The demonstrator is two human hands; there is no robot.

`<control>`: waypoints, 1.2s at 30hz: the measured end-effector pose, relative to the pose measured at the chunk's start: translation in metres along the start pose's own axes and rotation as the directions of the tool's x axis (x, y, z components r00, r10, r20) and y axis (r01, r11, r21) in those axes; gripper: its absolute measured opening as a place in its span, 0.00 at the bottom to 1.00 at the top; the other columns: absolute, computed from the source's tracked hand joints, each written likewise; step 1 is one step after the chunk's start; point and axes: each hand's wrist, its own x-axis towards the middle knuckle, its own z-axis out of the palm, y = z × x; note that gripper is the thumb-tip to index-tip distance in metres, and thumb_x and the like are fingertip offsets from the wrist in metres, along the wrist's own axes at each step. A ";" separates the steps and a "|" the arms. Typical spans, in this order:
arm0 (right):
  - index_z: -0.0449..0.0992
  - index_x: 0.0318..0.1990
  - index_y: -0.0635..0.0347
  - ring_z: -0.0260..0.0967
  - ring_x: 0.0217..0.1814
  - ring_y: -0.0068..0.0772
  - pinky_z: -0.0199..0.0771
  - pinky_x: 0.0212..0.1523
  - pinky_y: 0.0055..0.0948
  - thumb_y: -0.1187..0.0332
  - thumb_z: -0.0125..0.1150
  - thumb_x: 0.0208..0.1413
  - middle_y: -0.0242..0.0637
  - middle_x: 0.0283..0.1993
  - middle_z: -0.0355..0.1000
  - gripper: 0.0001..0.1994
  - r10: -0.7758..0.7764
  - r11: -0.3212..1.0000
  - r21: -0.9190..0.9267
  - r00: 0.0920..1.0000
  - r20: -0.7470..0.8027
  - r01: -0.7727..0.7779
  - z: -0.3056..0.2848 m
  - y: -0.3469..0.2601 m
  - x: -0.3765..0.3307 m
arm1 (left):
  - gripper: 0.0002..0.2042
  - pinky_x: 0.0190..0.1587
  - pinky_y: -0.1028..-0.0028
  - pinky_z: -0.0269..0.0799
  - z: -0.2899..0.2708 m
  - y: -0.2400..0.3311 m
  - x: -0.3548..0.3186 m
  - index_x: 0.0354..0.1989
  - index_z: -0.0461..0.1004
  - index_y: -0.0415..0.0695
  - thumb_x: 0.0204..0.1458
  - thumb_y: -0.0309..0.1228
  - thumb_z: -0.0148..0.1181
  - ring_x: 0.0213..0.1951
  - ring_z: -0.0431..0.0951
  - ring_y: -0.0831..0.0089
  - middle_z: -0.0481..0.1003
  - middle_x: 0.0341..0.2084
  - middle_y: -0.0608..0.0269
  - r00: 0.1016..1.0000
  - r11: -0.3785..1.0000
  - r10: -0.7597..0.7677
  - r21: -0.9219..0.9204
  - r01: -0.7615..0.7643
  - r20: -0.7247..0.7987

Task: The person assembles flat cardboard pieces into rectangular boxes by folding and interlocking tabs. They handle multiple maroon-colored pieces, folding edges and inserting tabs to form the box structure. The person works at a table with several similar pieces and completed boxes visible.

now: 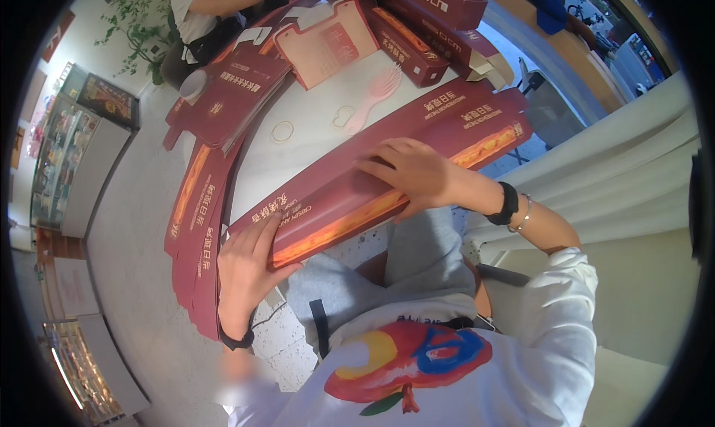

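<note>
A long maroon carton (340, 194) lies aslant; food picture (339, 229) along its near side.

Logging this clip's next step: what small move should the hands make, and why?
Probably a gentle lengthwise fold of the long red cardboard: the left hand is on its left end and the right hand spreads across it farther right, so both seem placed to guide it.

Pale Chinese characters and smaller Latin letters run along the long dark-red carton (328, 197) at centre. Pale Chinese characters also mark the flattened red cartons (195, 255) toward eight o'clock, the red card stack (242, 84) at half past ten and the red boxes (439, 6) at one; dark lettering crosses the white shirt (477, 378) at five.
</note>
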 end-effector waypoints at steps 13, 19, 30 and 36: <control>0.59 0.64 0.63 0.57 0.61 0.54 0.57 0.62 0.47 0.52 0.78 0.23 0.52 0.56 0.61 0.55 0.143 0.980 0.142 0.989 -0.030 -0.137 -0.021 -0.034 -0.025 | 0.44 0.61 0.47 0.56 0.001 0.009 -0.026 0.58 0.67 0.45 0.30 0.54 0.72 0.59 0.67 0.55 0.69 0.55 0.57 0.952 0.983 0.008 0.179 0.048 -0.304; 0.57 0.65 0.63 0.53 0.63 0.56 0.57 0.62 0.46 0.50 0.77 0.27 0.52 0.61 0.55 0.54 0.263 0.952 0.162 0.965 -0.004 -0.259 -0.059 -0.046 -0.053 | 0.16 0.26 0.70 0.68 0.072 0.059 -0.066 0.28 0.71 0.38 0.40 0.34 0.72 0.22 0.72 0.66 0.71 0.19 0.61 0.725 0.750 -0.258 -0.605 -0.266 -0.638; 0.53 0.68 0.62 0.56 0.66 0.37 0.54 0.65 0.32 0.48 0.66 0.50 0.48 0.65 0.58 0.44 -0.068 0.555 0.797 0.942 0.329 -0.239 -0.131 -0.038 -0.016 | 0.26 0.60 0.66 0.63 0.043 0.090 0.079 0.65 0.51 0.40 0.63 0.40 0.46 0.61 0.63 0.68 0.64 0.59 0.53 0.919 -0.296 -0.271 -0.883 -0.364 -0.288; 0.69 0.54 0.63 0.73 0.45 0.16 0.74 0.48 0.21 0.47 0.45 0.65 0.31 0.46 0.75 0.26 0.144 0.110 0.825 0.830 0.539 -0.555 -0.095 -0.030 0.037 | 0.22 0.62 0.65 0.62 0.064 0.061 0.066 0.64 0.52 0.35 0.64 0.29 0.44 0.58 0.66 0.64 0.63 0.59 0.52 0.791 0.145 -0.405 -0.887 -0.439 -0.458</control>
